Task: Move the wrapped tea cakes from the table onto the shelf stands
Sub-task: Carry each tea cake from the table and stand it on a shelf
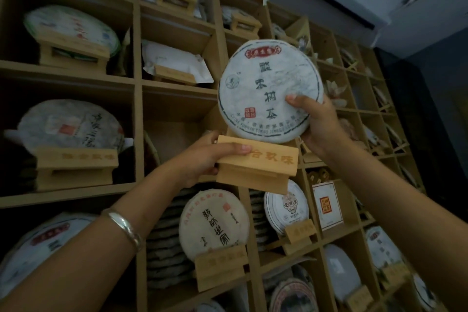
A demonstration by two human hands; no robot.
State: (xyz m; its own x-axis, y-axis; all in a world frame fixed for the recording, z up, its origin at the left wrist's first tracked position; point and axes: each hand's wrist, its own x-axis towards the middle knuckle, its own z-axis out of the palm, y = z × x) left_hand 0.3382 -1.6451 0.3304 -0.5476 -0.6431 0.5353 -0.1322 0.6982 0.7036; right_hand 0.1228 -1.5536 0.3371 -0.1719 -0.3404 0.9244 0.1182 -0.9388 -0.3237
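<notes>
At frame centre a round white-wrapped tea cake, printed with dark characters and a red seal, sits upright on a pale wooden stand, pinched by the right hand while the left hand grips the stand before dim wooden shelves.

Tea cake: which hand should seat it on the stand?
Right. The right hand already grips the tea cake at its lower right edge, just above the stand. The left hand holds the stand and should probably steady it.
</notes>
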